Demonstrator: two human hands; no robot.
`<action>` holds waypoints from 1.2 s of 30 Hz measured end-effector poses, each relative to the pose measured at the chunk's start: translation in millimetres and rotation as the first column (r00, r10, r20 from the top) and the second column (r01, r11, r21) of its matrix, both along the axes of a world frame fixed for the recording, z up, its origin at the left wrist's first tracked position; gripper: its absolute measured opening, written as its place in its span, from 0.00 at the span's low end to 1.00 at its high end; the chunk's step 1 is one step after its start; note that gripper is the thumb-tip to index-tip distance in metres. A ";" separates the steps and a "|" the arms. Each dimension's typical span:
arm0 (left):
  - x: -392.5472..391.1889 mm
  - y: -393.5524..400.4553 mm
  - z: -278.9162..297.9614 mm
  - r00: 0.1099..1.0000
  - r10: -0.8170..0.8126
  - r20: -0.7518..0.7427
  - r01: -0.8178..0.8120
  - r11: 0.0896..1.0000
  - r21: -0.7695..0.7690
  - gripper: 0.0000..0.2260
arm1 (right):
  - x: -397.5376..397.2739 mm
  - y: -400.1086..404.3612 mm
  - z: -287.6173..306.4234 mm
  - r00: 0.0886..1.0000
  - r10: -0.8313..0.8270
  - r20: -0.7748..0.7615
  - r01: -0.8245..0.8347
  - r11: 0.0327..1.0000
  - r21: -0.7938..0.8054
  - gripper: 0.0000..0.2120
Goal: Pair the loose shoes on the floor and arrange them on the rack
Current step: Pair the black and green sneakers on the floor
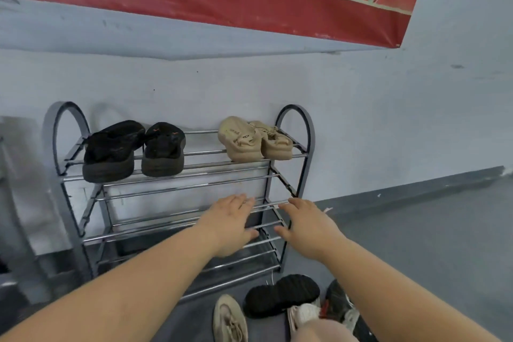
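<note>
Neither grip held anything: the left hand [232, 223] and the right hand [306, 221] both reached toward the rack [308, 130] with fingers straight and relaxed, spread wide in front of its middle shelf near the right end; whether they touched the bars could not be told. On the rack's top shelf a black pair [133, 147] sat at the left end and a beige pair [254, 139] at the right end, their soles overhanging the front bar. Below the rack's right foot, on the floor, loose shoes lay in a heap: a beige shoe [229, 316], a black shoe [281, 296] sole-up, a pale shoe [304, 314] touching it, and a dark shoe [337, 304] partly hidden by the right arm. The risks looked plain. The shelves were only thin bars, so a shoe set down short or crooked could tip between them or slide off the front. A knock on the light rack might shake the overhanging pairs loose. With the heap tangled and part hidden, mismatched shoes could be paired by mistake.
</note>
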State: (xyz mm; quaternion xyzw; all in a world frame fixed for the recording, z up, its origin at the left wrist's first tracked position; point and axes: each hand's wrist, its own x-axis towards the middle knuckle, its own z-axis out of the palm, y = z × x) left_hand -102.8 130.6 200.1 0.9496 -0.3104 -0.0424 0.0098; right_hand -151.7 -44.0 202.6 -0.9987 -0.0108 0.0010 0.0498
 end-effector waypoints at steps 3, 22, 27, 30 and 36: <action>-0.8 -10.9 -27.9 0.999 -0.029 -0.030 0.030 0.999 0.030 0.32 | -10.2 -18.1 -26.8 0.998 -0.041 -0.051 0.039 0.999 -0.033 0.28; 35.9 -130.9 -210.6 0.916 -0.099 -0.388 0.159 0.979 0.125 0.31 | -2.0 -163.6 -240.3 0.853 -0.290 -0.433 0.294 0.954 -0.059 0.27; 39.0 -177.8 -262.0 0.804 -0.087 -0.588 0.130 0.991 0.032 0.30 | 4.7 -195.1 -271.3 0.849 -0.255 -0.463 0.211 0.967 -0.144 0.32; 25.9 -208.9 -288.3 0.690 -0.079 -0.719 0.025 0.996 -0.086 0.28 | 7.6 -218.1 -276.6 0.823 -0.254 -0.507 0.200 0.967 -0.159 0.36; -15.8 -232.8 -330.3 0.606 -0.049 -0.794 -0.001 0.998 -0.063 0.36 | 6.8 -239.6 -270.0 0.762 -0.206 -0.613 0.184 0.978 -0.100 0.45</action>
